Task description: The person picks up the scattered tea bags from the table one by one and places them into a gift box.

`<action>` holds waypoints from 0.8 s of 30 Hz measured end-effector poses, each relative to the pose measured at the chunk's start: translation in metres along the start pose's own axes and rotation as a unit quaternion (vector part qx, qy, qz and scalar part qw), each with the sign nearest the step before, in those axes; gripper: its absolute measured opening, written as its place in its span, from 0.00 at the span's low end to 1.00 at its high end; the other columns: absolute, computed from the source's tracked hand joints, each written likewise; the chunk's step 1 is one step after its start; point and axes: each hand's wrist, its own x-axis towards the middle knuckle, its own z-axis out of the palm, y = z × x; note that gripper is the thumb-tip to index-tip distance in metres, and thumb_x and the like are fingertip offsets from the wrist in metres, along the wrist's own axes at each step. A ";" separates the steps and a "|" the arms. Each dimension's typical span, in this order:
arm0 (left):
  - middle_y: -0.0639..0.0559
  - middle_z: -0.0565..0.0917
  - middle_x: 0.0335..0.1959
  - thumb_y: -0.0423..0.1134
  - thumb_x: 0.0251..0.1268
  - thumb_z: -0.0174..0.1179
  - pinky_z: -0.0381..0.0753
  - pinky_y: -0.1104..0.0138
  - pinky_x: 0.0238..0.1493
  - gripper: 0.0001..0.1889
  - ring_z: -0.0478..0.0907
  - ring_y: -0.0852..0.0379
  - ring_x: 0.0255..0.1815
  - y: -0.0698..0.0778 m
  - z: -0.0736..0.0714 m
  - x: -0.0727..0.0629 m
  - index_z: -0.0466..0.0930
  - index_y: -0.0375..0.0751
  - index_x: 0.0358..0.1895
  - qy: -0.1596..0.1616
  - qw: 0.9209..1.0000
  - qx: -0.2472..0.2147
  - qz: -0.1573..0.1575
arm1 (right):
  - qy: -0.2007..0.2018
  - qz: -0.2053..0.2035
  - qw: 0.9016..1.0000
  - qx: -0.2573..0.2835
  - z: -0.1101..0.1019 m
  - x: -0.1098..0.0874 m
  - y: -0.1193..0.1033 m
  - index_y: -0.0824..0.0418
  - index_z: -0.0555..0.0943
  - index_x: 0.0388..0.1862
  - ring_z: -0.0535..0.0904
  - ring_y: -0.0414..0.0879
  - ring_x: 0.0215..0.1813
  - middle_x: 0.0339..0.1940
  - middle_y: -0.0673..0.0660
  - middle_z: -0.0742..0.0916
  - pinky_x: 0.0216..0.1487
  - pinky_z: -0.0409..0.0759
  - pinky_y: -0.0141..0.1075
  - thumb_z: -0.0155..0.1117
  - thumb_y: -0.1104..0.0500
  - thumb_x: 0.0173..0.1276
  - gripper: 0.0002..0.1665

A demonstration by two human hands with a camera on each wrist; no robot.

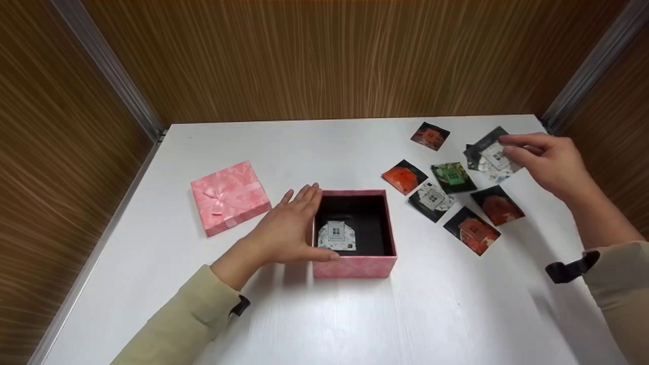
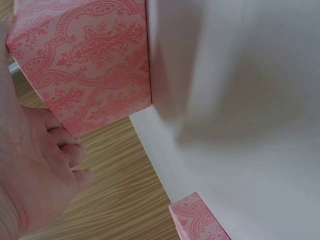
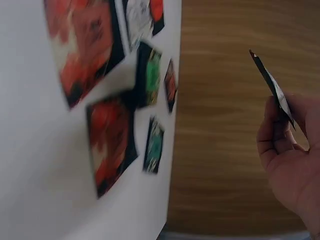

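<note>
I have open air above the flat sachets (image 1: 454, 177) between the right grip (image 1: 550, 165), with its pinched black-and-white sachet (image 1: 494, 152), and the pink box (image 1: 355, 267). Low down those packets crowd the path, leaving just a narrow strip of table (image 1: 431, 319) beside the box's right wall. From above, the black floor right of the white sachet (image 1: 337, 235) inside is reachable. On the left I'm blocked by the left grip (image 1: 284, 228), standing between box and lid (image 1: 228, 197). Wide room lies in front; wood panels (image 1: 324, 61) bound the back and sides.
</note>
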 end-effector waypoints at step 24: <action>0.42 0.44 0.89 0.89 0.51 0.54 0.37 0.52 0.86 0.74 0.39 0.48 0.88 -0.001 0.002 0.001 0.41 0.34 0.87 0.000 1.000 -0.003 -0.003 | -0.130 -0.118 0.975 0.133 0.111 -0.041 -0.136 0.62 0.90 0.58 0.85 0.45 0.45 0.54 0.59 0.87 0.43 0.87 0.29 0.65 0.71 0.74 0.18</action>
